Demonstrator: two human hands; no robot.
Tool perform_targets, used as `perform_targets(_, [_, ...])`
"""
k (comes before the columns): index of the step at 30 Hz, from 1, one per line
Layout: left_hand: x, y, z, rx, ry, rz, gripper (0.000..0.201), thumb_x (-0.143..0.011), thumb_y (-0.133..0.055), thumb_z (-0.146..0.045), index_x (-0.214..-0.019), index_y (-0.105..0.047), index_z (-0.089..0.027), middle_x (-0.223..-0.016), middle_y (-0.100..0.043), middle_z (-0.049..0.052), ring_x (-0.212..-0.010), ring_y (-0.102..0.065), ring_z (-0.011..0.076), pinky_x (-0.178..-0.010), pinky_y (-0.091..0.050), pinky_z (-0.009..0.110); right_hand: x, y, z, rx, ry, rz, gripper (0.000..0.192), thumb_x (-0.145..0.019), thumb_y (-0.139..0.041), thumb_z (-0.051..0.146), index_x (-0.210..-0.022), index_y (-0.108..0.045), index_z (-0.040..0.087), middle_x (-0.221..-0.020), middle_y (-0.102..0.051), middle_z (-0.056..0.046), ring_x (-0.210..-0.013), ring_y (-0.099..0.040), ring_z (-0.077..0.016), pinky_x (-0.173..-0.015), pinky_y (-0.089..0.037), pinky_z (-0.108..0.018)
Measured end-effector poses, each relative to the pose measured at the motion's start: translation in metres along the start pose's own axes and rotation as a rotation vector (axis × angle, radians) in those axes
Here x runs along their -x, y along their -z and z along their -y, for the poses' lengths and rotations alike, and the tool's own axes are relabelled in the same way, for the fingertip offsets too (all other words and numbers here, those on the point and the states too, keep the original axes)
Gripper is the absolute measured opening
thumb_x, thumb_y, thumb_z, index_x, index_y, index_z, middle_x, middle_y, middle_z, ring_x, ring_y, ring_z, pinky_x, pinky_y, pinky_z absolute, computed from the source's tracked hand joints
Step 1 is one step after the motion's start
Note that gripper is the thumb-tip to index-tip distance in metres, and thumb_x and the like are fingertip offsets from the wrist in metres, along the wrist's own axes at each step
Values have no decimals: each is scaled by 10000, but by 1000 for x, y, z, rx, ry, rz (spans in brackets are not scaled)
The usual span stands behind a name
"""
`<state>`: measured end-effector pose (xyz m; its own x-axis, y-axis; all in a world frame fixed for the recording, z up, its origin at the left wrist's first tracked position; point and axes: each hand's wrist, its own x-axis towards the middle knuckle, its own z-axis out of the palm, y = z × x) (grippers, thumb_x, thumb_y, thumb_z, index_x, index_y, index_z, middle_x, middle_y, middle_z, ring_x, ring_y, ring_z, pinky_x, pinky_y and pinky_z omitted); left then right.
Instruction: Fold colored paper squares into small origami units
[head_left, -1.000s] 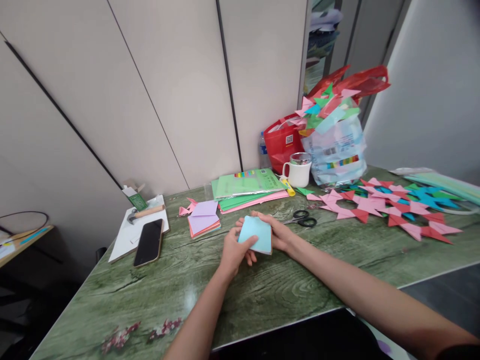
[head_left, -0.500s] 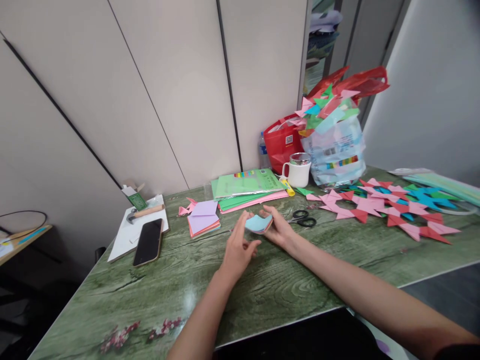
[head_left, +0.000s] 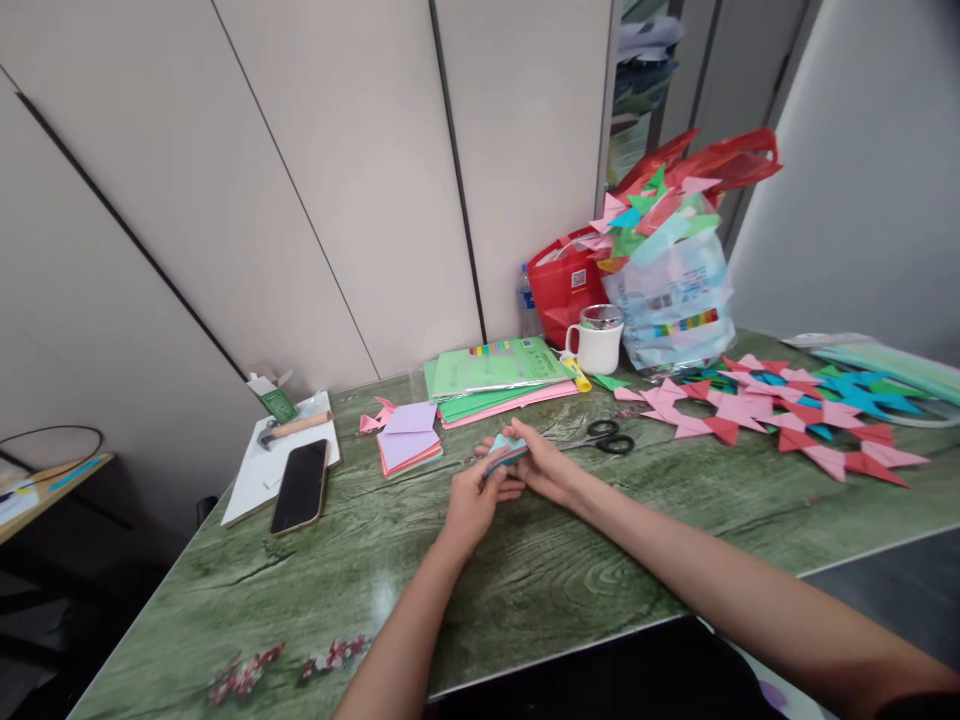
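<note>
Between both hands is a small stack of coloured paper (head_left: 508, 448), light blue on top, held above the table. My left hand (head_left: 475, 500) grips its near left edge, fingers closed on it. My right hand (head_left: 546, 466) wraps around the right side, thumb on top; part of the stack is hidden by the fingers. Just beyond my right hand lie black-handled scissors (head_left: 609, 438) on the table. Left of the hands rests another pile of paper squares (head_left: 409, 440), purple on top, beside a small pink folded piece (head_left: 376, 416).
Green paper packs (head_left: 499, 368) lie at the back near a white mug (head_left: 598, 345) and a bag of folded pieces (head_left: 671, 300). Joined pink and red paper shapes (head_left: 750, 408) spread to the right. On the left are a phone (head_left: 300, 485) and a hammer (head_left: 292, 428).
The stack was bent upward with my left fingers spread along its side. Now it is lower and tilted, and both hands have closed around it more tightly.
</note>
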<state>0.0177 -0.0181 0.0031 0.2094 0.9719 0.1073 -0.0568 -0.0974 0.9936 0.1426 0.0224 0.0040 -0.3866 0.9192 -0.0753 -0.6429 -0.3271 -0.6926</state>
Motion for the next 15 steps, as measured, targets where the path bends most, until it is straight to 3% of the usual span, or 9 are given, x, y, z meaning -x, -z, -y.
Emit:
perform_targets(3, [-3,0,-3,224,2,-56,356,-689,-652,-334,-985,-634,-136,-992,-682,99,-899,-642,274,-853,-480,449,-2,4,0,130,63,89,355,-695,-586,542,-793,-515,208,-774,-660,-25,-778,-641,-197,-706,-489,-332])
perform_targets(6, [-4,3,-14,439,-18,-148,349,-680,-681,-305,-946,-619,-88,-1001,-671,132,-988,-600,291,-931,-416,464,-5,9,4,366,162,143,488,-708,-475,648,-948,-520,225,-843,-648,-41,-788,-626,-194,-735,-475,-344])
perform_targets(8, [-5,6,-23,542,-18,-206,324,-697,-674,-298,-924,-604,-78,-1026,-656,146,-1001,-588,301,-935,-413,469,-6,13,11,651,255,1,495,-744,-420,641,-1009,-511,233,-878,-636,-55,-805,-613,-197,-755,-459,-352])
perform_targets(11, [-6,10,-32,650,6,-283,309,-756,-609,-335,-921,-583,-75,-1136,-594,165,-1011,-579,306,-921,-437,460,-4,23,25,1325,394,-274,365,-744,-524,518,-909,-577,198,-900,-622,-97,-896,-567,-242,-813,-405,-384])
perform_targets(13, [-7,10,-34,707,37,-330,328,-788,-554,-372,-941,-569,-83,-1200,-550,166,-1027,-570,304,-908,-454,453,-1,32,35,1722,308,-382,336,-619,-676,449,-823,-615,189,-962,-606,-127,-995,-512,-319,-819,-376,-436])
perform_targets(15, [-8,11,-34,754,67,-367,343,-803,-520,-394,-973,-554,-98,-1240,-519,157,-1044,-558,304,-892,-470,453,0,41,46,1894,119,-381,366,-526,-743,414,-802,-632,200,-958,-618,-119,-980,-520,-337,-768,-391,-434])
